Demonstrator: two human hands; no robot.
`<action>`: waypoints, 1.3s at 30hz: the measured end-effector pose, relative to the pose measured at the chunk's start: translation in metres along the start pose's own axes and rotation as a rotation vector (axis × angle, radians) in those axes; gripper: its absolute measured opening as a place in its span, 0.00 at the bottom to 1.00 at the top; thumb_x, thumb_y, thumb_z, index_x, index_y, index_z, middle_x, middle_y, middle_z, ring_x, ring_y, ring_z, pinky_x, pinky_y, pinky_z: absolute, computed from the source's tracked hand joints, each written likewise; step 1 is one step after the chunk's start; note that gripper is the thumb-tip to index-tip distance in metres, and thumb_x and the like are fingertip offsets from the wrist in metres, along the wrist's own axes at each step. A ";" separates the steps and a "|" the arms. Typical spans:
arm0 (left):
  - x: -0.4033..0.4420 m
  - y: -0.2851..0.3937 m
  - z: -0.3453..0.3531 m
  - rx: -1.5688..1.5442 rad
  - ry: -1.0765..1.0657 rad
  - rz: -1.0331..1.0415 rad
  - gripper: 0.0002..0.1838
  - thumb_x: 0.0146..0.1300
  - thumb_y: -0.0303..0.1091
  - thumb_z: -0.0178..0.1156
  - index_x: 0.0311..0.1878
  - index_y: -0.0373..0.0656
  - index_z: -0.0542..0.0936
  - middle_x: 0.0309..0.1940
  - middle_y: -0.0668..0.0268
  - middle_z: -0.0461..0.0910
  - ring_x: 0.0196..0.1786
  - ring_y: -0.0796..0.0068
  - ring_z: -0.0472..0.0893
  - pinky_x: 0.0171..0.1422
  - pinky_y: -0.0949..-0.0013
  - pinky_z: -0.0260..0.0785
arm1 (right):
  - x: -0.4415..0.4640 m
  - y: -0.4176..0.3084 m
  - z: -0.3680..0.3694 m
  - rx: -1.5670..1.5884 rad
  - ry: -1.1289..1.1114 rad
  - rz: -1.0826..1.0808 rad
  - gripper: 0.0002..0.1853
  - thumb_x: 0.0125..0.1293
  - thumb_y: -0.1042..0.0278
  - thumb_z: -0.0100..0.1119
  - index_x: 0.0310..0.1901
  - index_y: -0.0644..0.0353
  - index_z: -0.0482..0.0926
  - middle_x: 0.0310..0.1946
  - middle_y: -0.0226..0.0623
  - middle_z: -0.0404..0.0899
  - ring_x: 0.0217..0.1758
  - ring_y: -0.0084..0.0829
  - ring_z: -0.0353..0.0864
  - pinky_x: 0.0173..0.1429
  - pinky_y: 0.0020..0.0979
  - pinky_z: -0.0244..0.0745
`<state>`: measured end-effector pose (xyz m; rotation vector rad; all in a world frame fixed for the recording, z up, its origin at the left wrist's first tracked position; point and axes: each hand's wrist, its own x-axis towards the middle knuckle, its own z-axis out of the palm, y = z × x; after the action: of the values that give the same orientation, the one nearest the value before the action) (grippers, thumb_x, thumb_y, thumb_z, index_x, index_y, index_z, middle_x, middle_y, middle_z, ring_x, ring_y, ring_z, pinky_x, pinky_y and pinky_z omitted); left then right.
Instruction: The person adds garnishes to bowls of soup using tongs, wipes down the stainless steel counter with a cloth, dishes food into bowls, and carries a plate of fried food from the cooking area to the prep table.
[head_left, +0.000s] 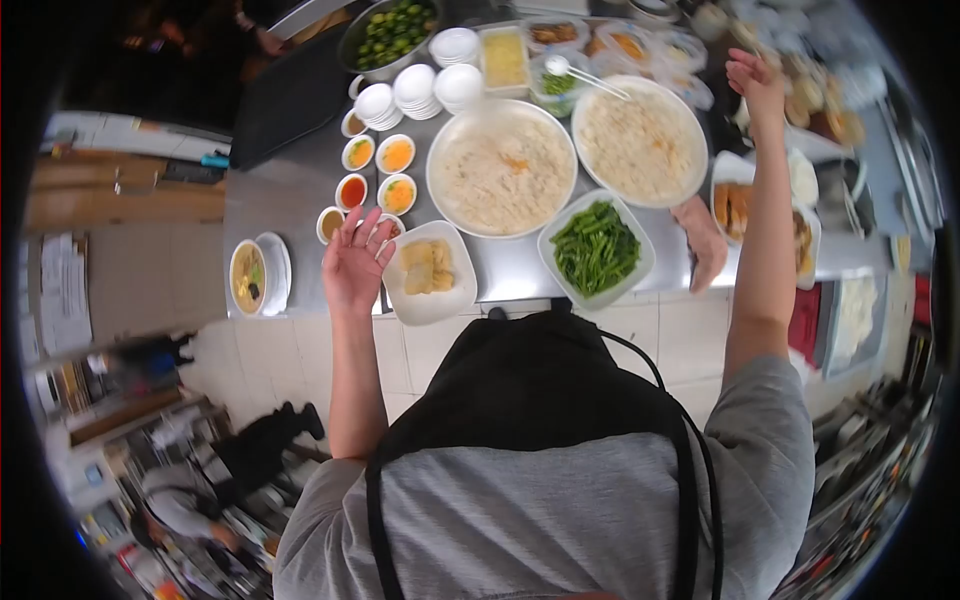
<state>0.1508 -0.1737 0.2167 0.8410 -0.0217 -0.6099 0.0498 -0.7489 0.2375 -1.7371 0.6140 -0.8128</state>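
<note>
The white rounded-square bowl (442,306) of pale-yellow food (427,267) lies just right of the left hand (356,262), fingers spread; the right hand (757,85), farther off, has fingers loosely parted.

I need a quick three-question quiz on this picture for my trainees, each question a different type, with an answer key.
1. True or false: the left hand is open, with its palm in view and nothing held in it.
2. Multiple choice: what colour is the food in the square dish beside that hand? A) red; B) pale yellow; C) black.
3. Short answer: which hand is stretched farther forward?

Key: 1. True. 2. B. 3. The right hand.
</note>
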 end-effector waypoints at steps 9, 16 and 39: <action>0.016 -0.004 0.008 0.082 -0.290 -0.304 0.22 0.63 0.43 0.46 0.55 0.41 0.68 0.55 0.55 0.68 0.55 0.60 0.70 0.55 0.59 0.65 | -0.312 0.015 -0.019 0.093 0.376 -0.001 0.08 0.60 0.68 0.55 0.27 0.62 0.75 0.17 0.25 0.70 0.20 0.16 0.68 0.26 0.17 0.64; 0.012 0.008 0.014 0.196 -0.347 -0.507 0.19 0.63 0.43 0.47 0.50 0.39 0.73 0.50 0.58 0.73 0.54 0.64 0.72 0.55 0.60 0.66 | -0.445 0.111 0.073 0.164 0.437 0.613 0.11 0.57 0.63 0.57 0.23 0.60 0.72 0.16 0.32 0.73 0.18 0.23 0.72 0.26 0.26 0.70; -0.007 0.022 0.018 0.441 -0.322 -0.477 0.17 0.67 0.42 0.44 0.25 0.44 0.70 0.25 0.65 0.74 0.38 0.69 0.75 0.50 0.63 0.68 | -0.424 0.157 0.233 1.070 0.475 0.790 0.20 0.63 0.62 0.41 0.57 0.48 0.64 0.47 0.27 0.70 0.46 0.27 0.68 0.50 0.36 0.64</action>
<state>0.1514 -0.1713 0.2465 1.1771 -0.2622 -1.2152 -0.0409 -0.3411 -0.0518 -0.2624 0.8679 -0.7447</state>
